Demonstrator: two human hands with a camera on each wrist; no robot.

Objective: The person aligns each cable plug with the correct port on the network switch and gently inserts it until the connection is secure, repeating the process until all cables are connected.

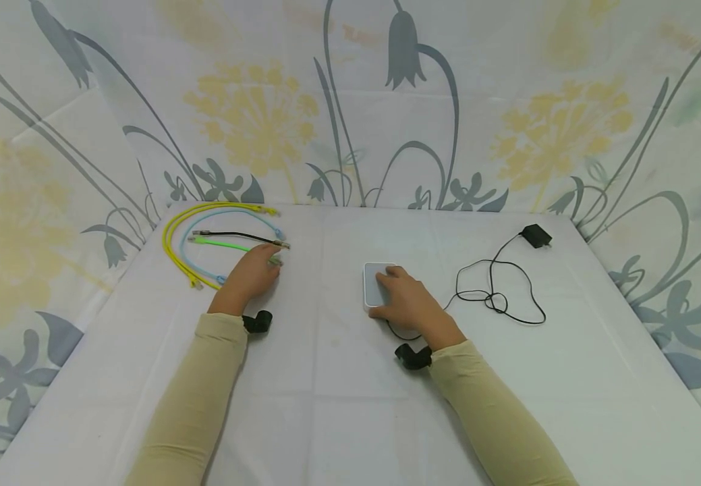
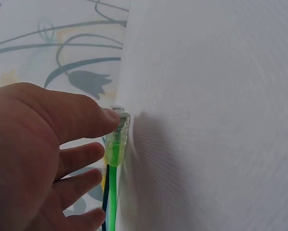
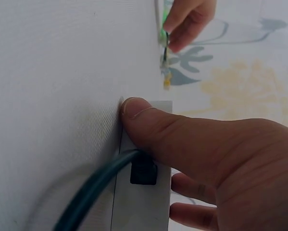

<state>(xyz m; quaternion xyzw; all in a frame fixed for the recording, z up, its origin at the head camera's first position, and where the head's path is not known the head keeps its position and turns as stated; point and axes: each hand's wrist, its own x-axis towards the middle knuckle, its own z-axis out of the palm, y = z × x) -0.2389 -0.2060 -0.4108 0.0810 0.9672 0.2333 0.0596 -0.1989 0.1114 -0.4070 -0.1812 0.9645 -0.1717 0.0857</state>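
Observation:
My left hand is at the clear plug of a short green network cable. In the left wrist view the thumb lies on that plug, and the index finger is hidden behind the thumb. Right beside it runs a short black network cable. My right hand grips a small white box-shaped device with a grey top, thumb on its near side, fingers over the top and far side. A black cord enters a port in the device's near side, just beside the thumb.
Yellow cables and a light blue cable lie curved at the table's far left. To the right, the loosely looped cord leads to a black power adapter. Patterned cloth hangs behind the white table.

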